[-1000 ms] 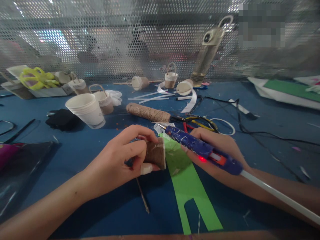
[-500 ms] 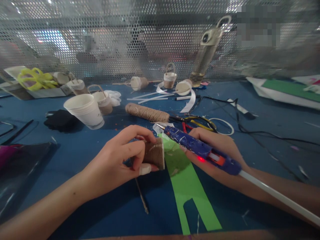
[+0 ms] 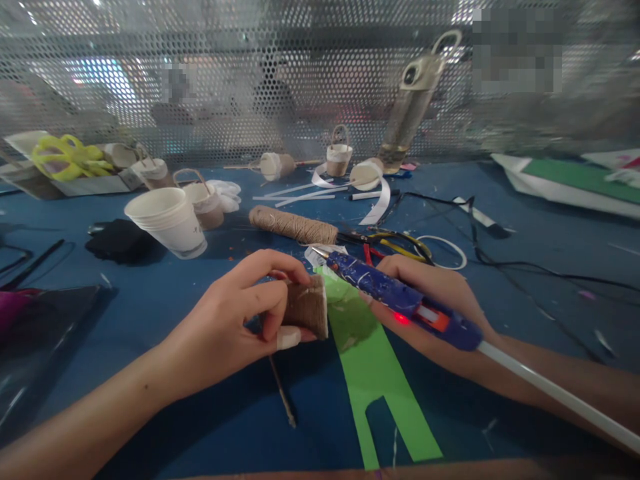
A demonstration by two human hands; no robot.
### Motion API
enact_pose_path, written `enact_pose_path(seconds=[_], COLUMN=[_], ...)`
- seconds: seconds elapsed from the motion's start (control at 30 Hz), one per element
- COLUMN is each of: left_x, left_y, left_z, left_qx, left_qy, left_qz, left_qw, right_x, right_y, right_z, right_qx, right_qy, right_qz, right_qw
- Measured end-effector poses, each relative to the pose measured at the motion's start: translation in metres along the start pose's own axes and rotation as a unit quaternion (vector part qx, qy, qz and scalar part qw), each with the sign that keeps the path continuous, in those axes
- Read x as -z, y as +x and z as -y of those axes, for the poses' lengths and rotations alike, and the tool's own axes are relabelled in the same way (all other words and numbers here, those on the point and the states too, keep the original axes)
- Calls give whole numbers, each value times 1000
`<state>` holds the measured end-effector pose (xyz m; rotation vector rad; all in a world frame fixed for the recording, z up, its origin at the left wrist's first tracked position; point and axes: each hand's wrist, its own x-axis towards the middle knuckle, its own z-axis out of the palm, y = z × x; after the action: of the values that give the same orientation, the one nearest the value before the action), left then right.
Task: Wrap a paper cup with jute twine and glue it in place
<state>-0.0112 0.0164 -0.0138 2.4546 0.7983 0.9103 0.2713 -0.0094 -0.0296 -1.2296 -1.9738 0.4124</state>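
Observation:
Lying on its side, a small paper cup wrapped in brown twine (image 3: pixel 306 308) is gripped by my left hand (image 3: pixel 255 303), its white rim facing right. A thin twine-covered stick (image 3: pixel 283 393) extends below that hand. My right hand (image 3: pixel 425 293) is closed around a blue hot glue gun (image 3: pixel 395 290) with a red light on it and a long white glue stick out of its back. The metal nozzle points up and left, just above the cup's rim and apart from it. Beneath both lies a cut green paper strip (image 3: pixel 377 373), with crumpled white paper at its far end.
Beyond my hands lie a twine roll (image 3: pixel 295 225) and yellow-black pliers (image 3: pixel 400 243). Stacked white cups (image 3: pixel 167 220) stand left, near a black cloth-like bundle (image 3: pixel 123 241). Small twine baskets (image 3: pixel 339 159) and a tilted bottle (image 3: pixel 407 113) are by the perforated metal screen (image 3: pixel 300 80). Black cable (image 3: pixel 530 270) runs right.
Almost nothing differs. The whole view has shifted very slightly, while both hands, the cup and the glue gun keep the same positions relative to one another.

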Motion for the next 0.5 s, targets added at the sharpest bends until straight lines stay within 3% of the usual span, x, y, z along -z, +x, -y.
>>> enact_pose_path(seconds=[0.5], left_x=[-2], left_y=[-1], left_z=[1], left_qx=[4], left_qy=[-25], left_qz=[-20], left_qw=[999], right_x=[1], right_y=[-1], right_z=[-1], right_qx=[5], right_qy=[-12], right_qz=[-4], right_qw=[1000])
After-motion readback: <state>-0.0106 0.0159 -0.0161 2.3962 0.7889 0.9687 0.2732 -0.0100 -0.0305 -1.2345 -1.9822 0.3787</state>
